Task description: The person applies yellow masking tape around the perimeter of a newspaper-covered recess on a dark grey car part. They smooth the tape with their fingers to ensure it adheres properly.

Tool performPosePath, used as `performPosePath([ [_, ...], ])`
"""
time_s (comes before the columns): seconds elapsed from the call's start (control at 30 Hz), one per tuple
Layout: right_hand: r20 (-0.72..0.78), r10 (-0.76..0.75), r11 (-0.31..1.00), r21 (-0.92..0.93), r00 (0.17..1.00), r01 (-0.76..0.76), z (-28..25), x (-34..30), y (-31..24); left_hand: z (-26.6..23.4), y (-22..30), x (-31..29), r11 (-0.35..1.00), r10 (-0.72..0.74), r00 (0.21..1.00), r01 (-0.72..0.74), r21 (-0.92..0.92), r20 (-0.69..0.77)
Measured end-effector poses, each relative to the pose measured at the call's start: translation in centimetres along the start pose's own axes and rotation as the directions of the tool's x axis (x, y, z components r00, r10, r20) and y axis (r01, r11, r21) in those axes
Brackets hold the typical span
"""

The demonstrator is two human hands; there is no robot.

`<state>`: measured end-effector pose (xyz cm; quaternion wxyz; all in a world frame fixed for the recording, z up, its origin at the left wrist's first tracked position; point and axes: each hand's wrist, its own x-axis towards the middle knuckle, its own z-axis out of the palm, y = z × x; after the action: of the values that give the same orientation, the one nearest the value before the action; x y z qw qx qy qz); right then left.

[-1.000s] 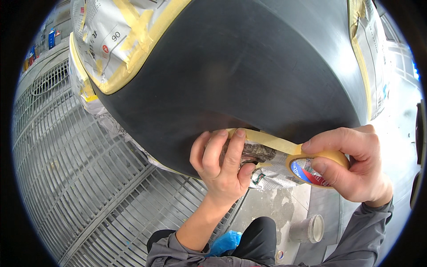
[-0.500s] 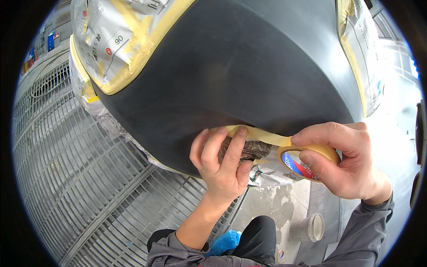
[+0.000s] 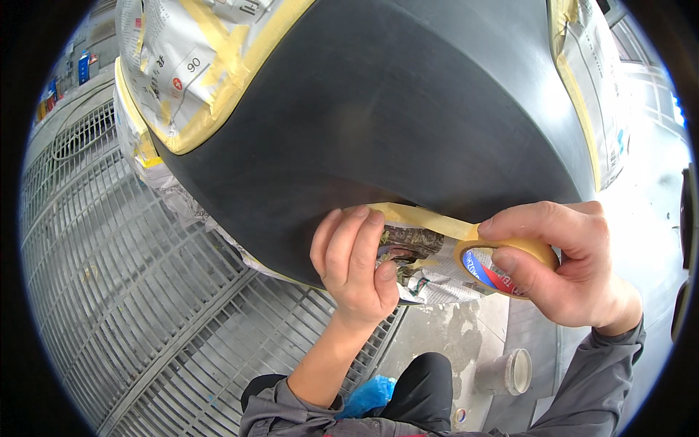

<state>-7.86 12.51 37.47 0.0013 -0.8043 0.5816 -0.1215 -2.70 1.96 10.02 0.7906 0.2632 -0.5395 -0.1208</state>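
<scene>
My right hand (image 3: 568, 266) grips a roll of yellow masking tape (image 3: 545, 250) between thumb and fingers, its inner ring partly blue and red. From the roll a pulled-out strip of tape (image 3: 437, 221) runs left along the lower edge of a large curved black panel (image 3: 378, 116). My left hand (image 3: 353, 266) lies at that edge, fingers stretched side by side with the tips on the strip's left part, thumb apart. Below the strip, printed masking paper (image 3: 415, 247) fills the space between my hands. What lies under my left fingers is hidden.
Taped masking paper (image 3: 178, 62) covers the area left of the panel, and more paper (image 3: 593, 102) its right side. Metal floor grating (image 3: 131, 291) stretches out at left. A round grey bucket (image 3: 504, 372) and a blue plastic bag (image 3: 370, 395) are near my legs.
My left fingertips have shifted slightly left along the tape, and the index finger has drawn in beside the others, baring more strip and paper. My right hand and roll have barely moved.
</scene>
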Motion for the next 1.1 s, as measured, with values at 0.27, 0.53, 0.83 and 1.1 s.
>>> performPosePath([
  [0.27,0.012,-0.027,0.999,0.037,1.0,0.027,-0.7,1.2,-1.0,0.6,-0.2,-0.7,1.0,0.014,1.0,-0.013,0.021,-0.012],
  [0.53,0.0,0.073,0.996,0.054,0.997,-0.073,-0.7,0.8,-0.6,0.5,0.1,-0.5,0.999,-0.003,1.0,0.002,0.049,0.014],
  [0.83,0.023,0.033,0.999,0.039,0.999,-0.034,-0.6,0.3,-0.2,0.3,0.5,0.1,0.994,0.003,0.999,-0.007,0.107,0.039],
  [1.1,0.032,-0.02,0.996,-0.082,0.999,0.023,-0.1,-0.1,-0.4,0.3,0.7,0.4,0.99,0.007,0.999,-0.012,0.139,0.038],
])
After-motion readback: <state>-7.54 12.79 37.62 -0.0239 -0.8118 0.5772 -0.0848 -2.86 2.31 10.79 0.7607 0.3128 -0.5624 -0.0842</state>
